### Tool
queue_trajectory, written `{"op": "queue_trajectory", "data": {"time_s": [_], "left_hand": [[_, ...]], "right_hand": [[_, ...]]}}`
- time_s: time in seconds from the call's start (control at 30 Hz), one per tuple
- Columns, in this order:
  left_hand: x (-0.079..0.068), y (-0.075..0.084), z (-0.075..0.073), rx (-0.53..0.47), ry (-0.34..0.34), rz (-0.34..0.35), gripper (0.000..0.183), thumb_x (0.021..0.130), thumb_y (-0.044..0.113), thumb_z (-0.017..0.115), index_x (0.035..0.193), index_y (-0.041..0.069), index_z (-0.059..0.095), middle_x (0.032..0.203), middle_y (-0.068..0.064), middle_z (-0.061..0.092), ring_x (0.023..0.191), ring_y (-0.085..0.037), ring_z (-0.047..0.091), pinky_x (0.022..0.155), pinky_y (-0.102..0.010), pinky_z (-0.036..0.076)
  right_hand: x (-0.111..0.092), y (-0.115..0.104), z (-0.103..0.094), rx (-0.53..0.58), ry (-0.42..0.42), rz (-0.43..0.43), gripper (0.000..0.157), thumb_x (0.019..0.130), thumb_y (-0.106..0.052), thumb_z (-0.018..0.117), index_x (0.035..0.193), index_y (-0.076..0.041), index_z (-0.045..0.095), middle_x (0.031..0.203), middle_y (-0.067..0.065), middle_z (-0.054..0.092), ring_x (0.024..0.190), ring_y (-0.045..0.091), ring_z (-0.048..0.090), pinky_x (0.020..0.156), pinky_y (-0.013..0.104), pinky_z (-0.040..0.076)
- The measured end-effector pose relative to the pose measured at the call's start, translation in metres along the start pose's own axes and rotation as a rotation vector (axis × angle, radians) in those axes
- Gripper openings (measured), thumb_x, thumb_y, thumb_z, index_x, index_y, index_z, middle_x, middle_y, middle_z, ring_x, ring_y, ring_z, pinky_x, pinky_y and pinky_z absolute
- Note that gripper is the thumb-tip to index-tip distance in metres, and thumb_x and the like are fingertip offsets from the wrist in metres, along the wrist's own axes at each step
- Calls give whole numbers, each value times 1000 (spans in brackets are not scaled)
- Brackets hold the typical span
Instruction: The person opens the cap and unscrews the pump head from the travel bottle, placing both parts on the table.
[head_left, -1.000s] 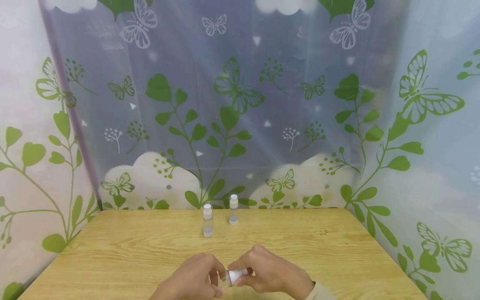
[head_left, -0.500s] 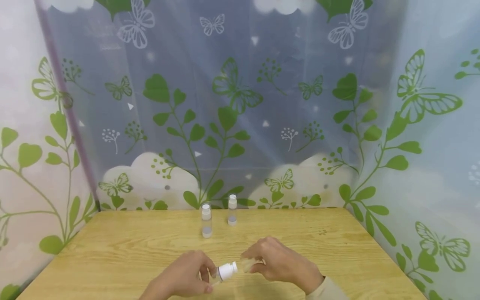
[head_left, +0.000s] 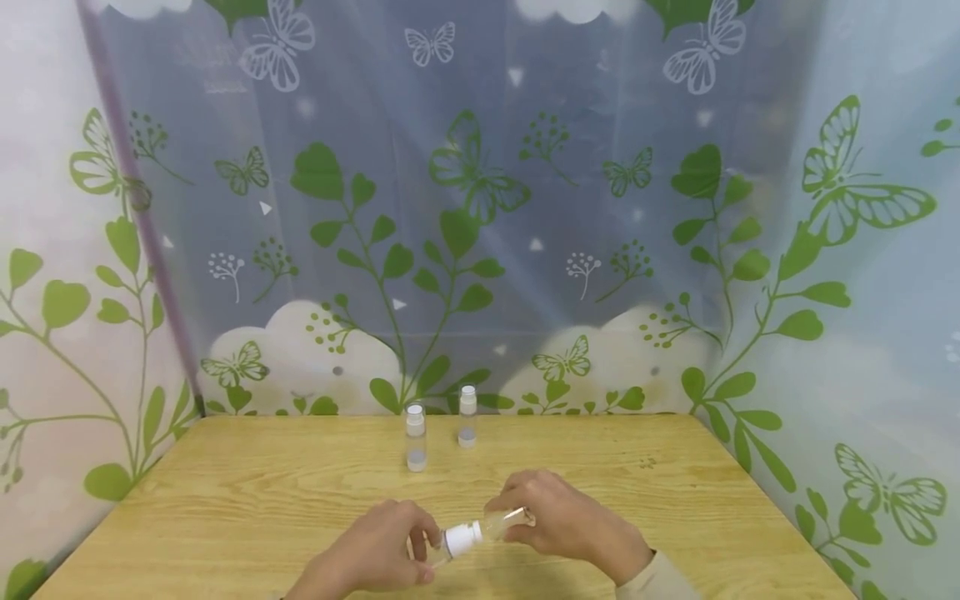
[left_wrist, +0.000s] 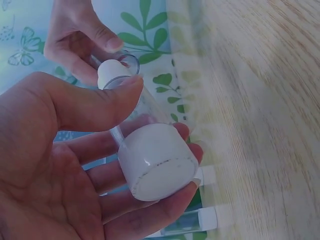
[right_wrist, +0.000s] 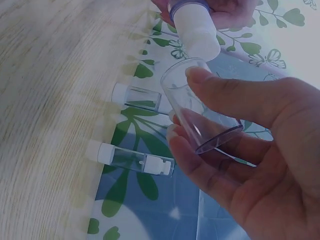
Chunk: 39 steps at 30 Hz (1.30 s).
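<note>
My left hand [head_left: 371,546] grips a small clear pump bottle [left_wrist: 157,162] by its transparent body, thumb on one side and fingers on the other. Its white base faces the left wrist camera, and its white pump top [head_left: 462,539] points right and slightly up. Between thumb and fingers, my right hand [head_left: 562,517] holds a clear cylindrical cap [right_wrist: 200,127]. The cap's open rim faces the pump top, close by it in the head view. From the right wrist, the white pump top [right_wrist: 195,32] shows just above the cap's rim.
Two similar clear bottles with white bases stand upright farther back on the wood-grain table [head_left: 247,492]: one left bottle [head_left: 416,439] and one right bottle [head_left: 467,417]. A curtain [head_left: 480,275] printed with leaves and butterflies hangs behind the table's far edge.
My right hand has drawn the clear cap off the pump top, moving right and up. Since half a second ago, the cap has turned more into view while the left hand keeps the bottle.
</note>
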<state>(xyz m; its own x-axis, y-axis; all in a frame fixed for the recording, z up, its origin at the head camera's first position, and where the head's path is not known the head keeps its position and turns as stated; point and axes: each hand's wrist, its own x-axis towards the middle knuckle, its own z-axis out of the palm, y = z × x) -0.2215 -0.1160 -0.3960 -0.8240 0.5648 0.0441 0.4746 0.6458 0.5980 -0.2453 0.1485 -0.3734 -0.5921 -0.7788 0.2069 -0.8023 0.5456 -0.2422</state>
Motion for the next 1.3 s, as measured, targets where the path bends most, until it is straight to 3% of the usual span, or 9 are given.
{"op": "queue_trajectory", "data": {"time_s": [0.2, 0.53, 0.73, 1.0, 1.3], "left_hand": [[0, 0, -1, -13, 6, -3, 25, 70, 15, 79, 94, 11, 73, 72, 11, 66, 55, -1, 55, 54, -22, 47], [0, 1, -3, -4, 18, -27, 27, 69, 17, 80, 94, 15, 73, 75, 11, 65, 65, -3, 54, 57, -25, 46], [0, -1, -4, 28, 22, -15, 31, 67, 16, 81, 96, 15, 72, 73, 12, 65, 73, -8, 57, 65, -34, 51], [-1, -4, -4, -4, 5, -28, 31, 68, 17, 81, 97, 16, 69, 75, 9, 65, 69, -9, 58, 67, -38, 53], [-3, -5, -8, 82, 31, -64, 26, 72, 23, 80, 96, 21, 69, 75, 11, 64, 78, -19, 60, 65, -41, 50]], "right_hand": [[-2, 4, -4, 10, -23, 14, 31, 82, -14, 73, 113, -17, 70, 101, -4, 67, 86, 3, 61, 72, 14, 51], [-6, 10, -13, 42, -53, 73, 34, 82, -9, 72, 114, -20, 69, 107, -1, 66, 87, 3, 61, 72, 17, 52], [-5, 11, -14, 70, -54, 86, 33, 81, -9, 73, 113, -18, 69, 106, 0, 67, 86, 4, 63, 70, 14, 52], [-5, 14, -13, 129, -48, 95, 30, 81, -5, 72, 109, -15, 68, 109, 3, 68, 90, 7, 64, 70, 13, 52], [-5, 24, -15, 134, -67, 124, 31, 82, -3, 70, 111, -13, 68, 108, 6, 67, 88, 7, 64, 68, 12, 52]]}}
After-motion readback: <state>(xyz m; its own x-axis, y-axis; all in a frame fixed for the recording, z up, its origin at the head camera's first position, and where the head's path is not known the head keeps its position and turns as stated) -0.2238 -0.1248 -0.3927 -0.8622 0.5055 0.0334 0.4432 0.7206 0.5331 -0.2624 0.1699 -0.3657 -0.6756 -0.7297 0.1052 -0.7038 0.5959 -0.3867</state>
